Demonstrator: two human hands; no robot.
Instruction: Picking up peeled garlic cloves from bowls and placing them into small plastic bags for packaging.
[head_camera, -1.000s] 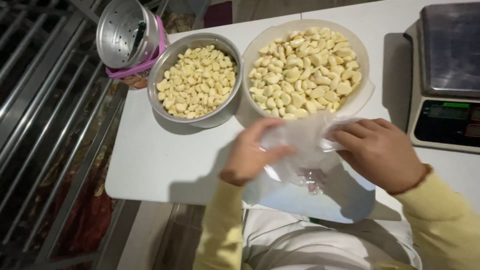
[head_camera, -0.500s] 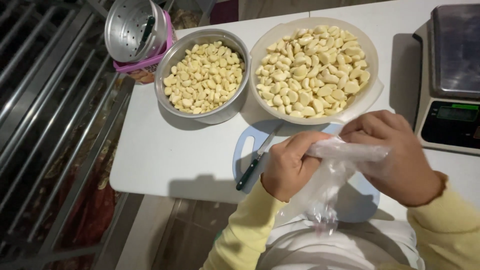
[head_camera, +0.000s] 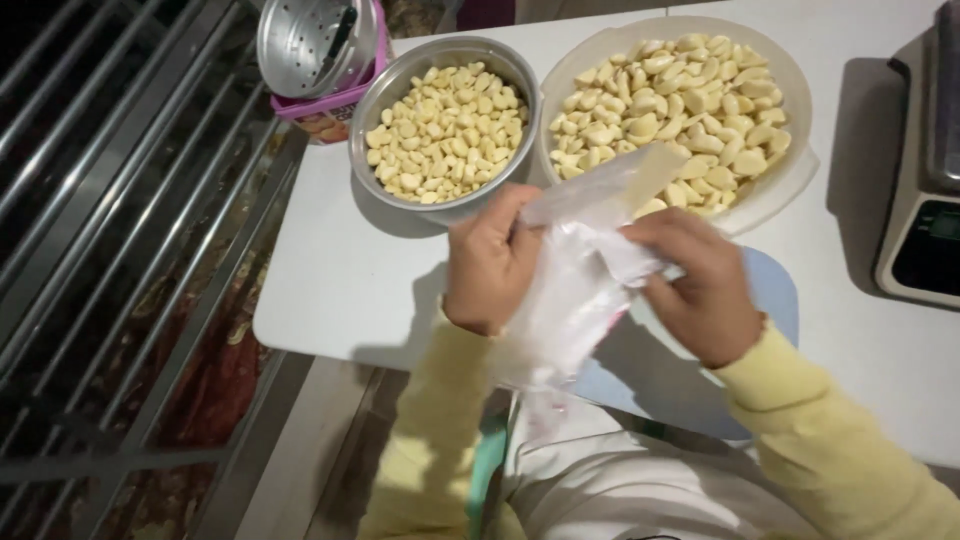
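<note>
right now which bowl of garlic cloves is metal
The left one, the steel bowl beside the perforated pot; the wider right bowl is pale plastic.

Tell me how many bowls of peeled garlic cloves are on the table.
2. The metal bowl sits at the table's far left, beside a perforated metal strainer. The pale plastic bowl is to its right, partly behind the clear plastic bag. None appear hidden.
</note>
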